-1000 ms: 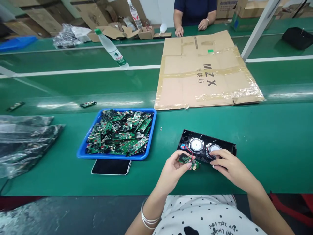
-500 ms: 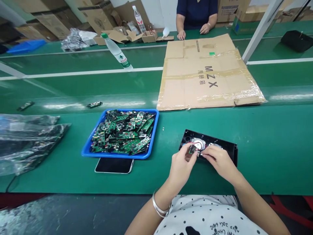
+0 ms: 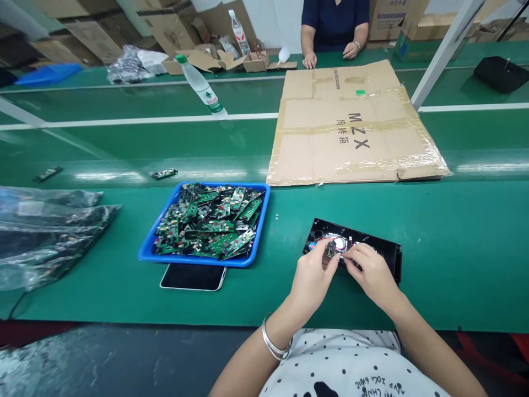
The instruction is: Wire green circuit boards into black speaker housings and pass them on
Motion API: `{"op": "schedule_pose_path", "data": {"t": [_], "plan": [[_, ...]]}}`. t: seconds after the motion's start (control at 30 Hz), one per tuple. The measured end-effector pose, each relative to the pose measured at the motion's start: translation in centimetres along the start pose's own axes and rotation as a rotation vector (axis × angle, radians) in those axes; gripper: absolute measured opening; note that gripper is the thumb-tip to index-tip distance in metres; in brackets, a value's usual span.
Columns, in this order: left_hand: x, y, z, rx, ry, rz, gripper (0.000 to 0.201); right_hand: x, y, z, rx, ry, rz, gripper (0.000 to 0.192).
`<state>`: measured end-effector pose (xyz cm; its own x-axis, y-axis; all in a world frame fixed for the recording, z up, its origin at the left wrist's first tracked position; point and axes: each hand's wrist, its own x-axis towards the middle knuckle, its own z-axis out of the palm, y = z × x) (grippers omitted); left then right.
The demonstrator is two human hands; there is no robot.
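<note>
head view | left hand (image 3: 312, 275) pinches a small green board (image 3: 330, 249) over the black speaker box (image 3: 372, 248) | right hand (image 3: 370, 273) has its fingertips closed on the same board | box lies flat on the green table (image 3: 454, 248), right of the blue tray (image 3: 256, 242) full of boards | phone (image 3: 193, 277) just under the tray's near edge | brown cardboard (image 3: 351, 127) behind
</note>
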<state>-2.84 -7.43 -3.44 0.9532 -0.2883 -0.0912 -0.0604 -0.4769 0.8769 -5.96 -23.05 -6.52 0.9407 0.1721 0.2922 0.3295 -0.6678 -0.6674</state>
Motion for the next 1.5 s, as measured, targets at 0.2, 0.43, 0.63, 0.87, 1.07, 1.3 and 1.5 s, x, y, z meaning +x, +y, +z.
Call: {"op": "schedule_pose_path", "data": {"t": [0.2, 0.43, 0.63, 0.87, 1.07, 1.3, 1.5], "plan": [[0.0, -0.1, 0.2, -0.026, -0.015, -0.012, 0.024, 0.0, -0.3, 0.0, -0.154, -0.018, -0.061, 0.020], [0.1, -0.4, 0.5, 0.049, -0.011, 0.035, 0.022, 0.3, -1.0, 0.0, -0.362, -0.055, -0.102, 0.028], [0.1, -0.8, -0.1, 0.090, -0.088, 0.099, 0.019, 0.4, -0.6, 0.8, -0.232, -0.005, 0.003, 0.018], [0.5, -0.5, -0.7, 0.013, -0.163, 0.130, 0.022, 0.5, 0.3, 0.8, -0.141, -0.011, 0.050, 0.017], [0.6, -0.3, -0.9, -0.007, -0.180, 0.077, 0.019, 0.7, 1.1, 0.5, -0.292, -0.049, -0.072, 0.012], [0.5, -0.5, -0.9, -0.148, -0.189, -0.021, 0.015, 0.7, 0.8, 0.3, -0.227, -0.035, -0.077, 0.021], [0.1, -0.4, -1.0, -0.250, -0.098, -0.133, 0.020, 0.2, 0.1, -0.3, 0.034, 0.092, 0.164, 0.032]]}}
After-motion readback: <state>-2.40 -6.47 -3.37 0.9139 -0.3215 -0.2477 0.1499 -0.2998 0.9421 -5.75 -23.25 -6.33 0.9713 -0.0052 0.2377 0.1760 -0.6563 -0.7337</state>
